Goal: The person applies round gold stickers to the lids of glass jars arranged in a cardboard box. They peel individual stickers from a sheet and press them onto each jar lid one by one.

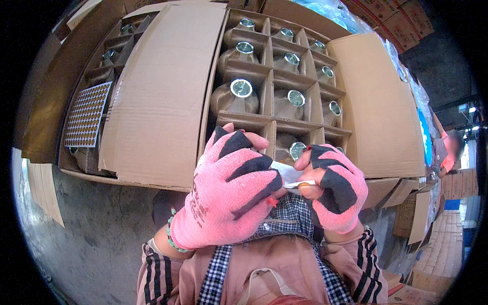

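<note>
My left hand [231, 185], in a pink and black glove with bare fingertips, is curled closed on the left part of a small white paper sheet [287, 173]. My right hand [335, 185], gloved alike, pinches the sheet's right edge. At the right thumb shows a small round gold sticker [304, 184]. Both hands are above the near edge of an open cardboard carton [218, 76] with cardboard dividers. Clear glass bottles [241, 89] stand upright in its compartments, mouths up. My hands hide part of the nearest row.
A second carton with bottles stands at left; a sheet of round gold stickers [88, 115] lies on it. Raised flaps [157, 91] flank the open carton. Blue-tinted plastic wrap [325, 11] and stacked boxes [401, 23] are beyond. A person [448, 152] is at the far right.
</note>
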The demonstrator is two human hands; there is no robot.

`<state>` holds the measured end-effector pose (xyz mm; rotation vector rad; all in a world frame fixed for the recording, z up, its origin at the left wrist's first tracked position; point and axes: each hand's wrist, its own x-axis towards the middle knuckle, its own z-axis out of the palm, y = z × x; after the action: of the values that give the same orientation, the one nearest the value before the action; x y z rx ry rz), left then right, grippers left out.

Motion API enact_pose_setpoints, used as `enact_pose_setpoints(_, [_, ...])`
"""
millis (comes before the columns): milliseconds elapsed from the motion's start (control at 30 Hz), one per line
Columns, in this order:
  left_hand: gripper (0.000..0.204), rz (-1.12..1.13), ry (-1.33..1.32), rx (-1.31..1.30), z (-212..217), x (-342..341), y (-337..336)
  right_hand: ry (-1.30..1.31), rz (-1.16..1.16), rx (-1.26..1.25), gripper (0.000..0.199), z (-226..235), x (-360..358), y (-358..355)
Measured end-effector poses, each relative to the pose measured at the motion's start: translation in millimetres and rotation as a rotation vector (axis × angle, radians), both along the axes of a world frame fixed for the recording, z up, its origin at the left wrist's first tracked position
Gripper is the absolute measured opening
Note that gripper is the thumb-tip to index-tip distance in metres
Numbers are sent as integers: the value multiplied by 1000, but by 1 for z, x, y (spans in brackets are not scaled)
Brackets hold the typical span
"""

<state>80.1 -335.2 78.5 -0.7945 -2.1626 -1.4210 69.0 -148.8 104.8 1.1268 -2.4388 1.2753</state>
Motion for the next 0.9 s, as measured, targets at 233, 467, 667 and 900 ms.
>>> enact_pose_setpoints(233, [15, 16, -10, 14, 3, 3, 1, 107, 3, -8, 28, -1, -3, 1])
enact_pose_setpoints(467, [16, 22, -36, -46, 3, 2, 0, 352, 8, 208, 26, 23, -4, -12])
enact_pose_setpoints(667, [17, 56, -32, 8, -2, 1, 0, 442, 20, 351, 26, 24, -6, -9])
enact_pose_setpoints(900, [21, 270, 6, 248, -18, -8, -25, 59, -72, -109, 13, 21, -30, -4])
